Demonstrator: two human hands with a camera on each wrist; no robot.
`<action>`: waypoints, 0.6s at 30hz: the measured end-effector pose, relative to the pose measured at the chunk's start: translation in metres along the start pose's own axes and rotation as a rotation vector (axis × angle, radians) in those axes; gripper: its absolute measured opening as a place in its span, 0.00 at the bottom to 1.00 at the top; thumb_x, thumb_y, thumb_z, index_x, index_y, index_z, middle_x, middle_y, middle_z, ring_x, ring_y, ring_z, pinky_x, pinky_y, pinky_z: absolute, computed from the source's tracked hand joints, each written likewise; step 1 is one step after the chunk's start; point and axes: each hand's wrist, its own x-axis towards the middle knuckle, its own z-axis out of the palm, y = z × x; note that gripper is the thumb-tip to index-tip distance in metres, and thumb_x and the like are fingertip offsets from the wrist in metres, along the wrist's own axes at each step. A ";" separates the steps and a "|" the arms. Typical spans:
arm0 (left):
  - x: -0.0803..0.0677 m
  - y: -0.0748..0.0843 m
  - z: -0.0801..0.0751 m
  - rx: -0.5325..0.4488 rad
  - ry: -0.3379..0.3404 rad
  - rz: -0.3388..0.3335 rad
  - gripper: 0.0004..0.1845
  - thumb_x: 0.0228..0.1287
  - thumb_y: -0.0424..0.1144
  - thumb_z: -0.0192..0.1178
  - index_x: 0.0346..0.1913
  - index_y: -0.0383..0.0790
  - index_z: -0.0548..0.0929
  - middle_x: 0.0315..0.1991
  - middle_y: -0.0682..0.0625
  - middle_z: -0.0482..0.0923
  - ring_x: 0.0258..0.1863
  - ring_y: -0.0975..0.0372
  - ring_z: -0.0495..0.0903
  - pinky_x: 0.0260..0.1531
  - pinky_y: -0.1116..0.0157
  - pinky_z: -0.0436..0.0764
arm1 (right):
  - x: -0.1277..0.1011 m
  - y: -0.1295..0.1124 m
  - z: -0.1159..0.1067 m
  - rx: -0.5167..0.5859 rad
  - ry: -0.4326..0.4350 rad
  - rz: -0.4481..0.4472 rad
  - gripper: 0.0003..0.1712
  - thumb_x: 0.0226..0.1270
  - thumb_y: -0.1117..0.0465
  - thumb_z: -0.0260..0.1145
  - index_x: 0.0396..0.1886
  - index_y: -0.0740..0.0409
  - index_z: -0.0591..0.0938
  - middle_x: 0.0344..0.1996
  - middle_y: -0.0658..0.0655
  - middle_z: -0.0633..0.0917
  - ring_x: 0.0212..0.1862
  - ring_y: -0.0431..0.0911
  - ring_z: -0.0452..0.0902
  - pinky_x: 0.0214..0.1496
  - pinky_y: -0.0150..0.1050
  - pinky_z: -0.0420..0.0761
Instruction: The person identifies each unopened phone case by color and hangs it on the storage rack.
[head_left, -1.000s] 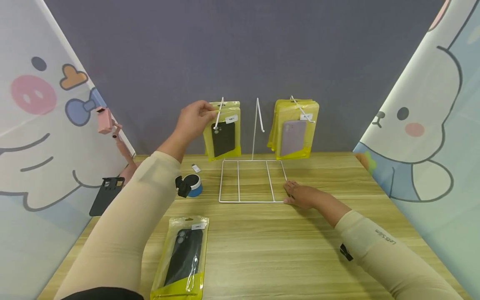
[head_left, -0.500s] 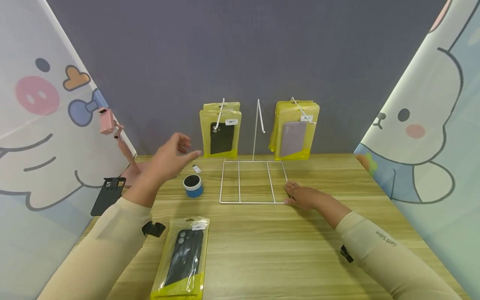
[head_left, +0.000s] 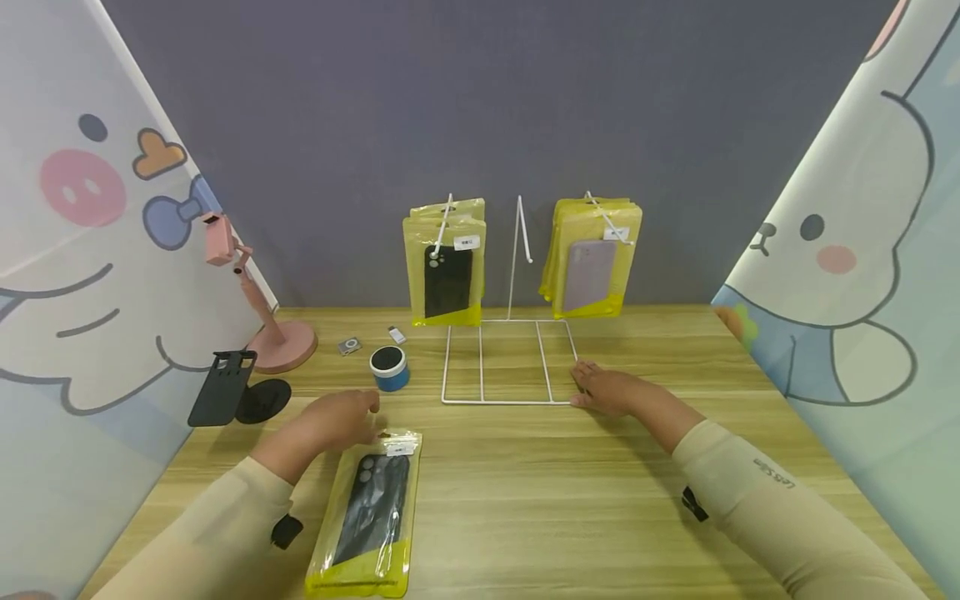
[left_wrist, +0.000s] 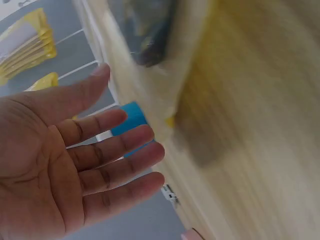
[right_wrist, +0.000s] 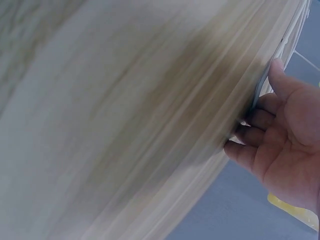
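My left hand [head_left: 333,425] is over the top end of a yellow-edged clear bag [head_left: 401,542] lying on the table, with a black phone case [head_left: 371,504] inside. In the left wrist view, its fingers [left_wrist: 112,162] are extended and spread, holding nothing. My right hand [head_left: 609,390] holds the front right corner of a white wire display rack [head_left: 510,403], with the thumb [right_wrist: 282,82] along the wire and the fingers bent at the table. Bagged black phone cases [head_left: 448,283] hang on the rack's left hook, bagged purple ones [head_left: 588,279] on its right hook; the middle hook [head_left: 524,232] is bare.
A blue jar with a black top [head_left: 389,371] stands left of the rack. Behind it lie a small white item [head_left: 396,335] and a small silver item [head_left: 349,346]. Farther left are a pink stand [head_left: 281,346] and a black phone case on a holder [head_left: 221,390].
My left hand has let go of the bag on the left hook and come down toward me to the bag on the table. The right hand has stayed at the rack's corner.
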 end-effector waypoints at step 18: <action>0.006 0.002 -0.013 -0.359 0.043 0.225 0.08 0.70 0.41 0.59 0.32 0.48 0.77 0.25 0.56 0.70 0.24 0.64 0.68 0.27 0.65 0.68 | 0.000 0.001 0.000 0.016 -0.015 0.019 0.42 0.79 0.47 0.49 0.74 0.75 0.52 0.75 0.74 0.49 0.76 0.69 0.43 0.77 0.61 0.49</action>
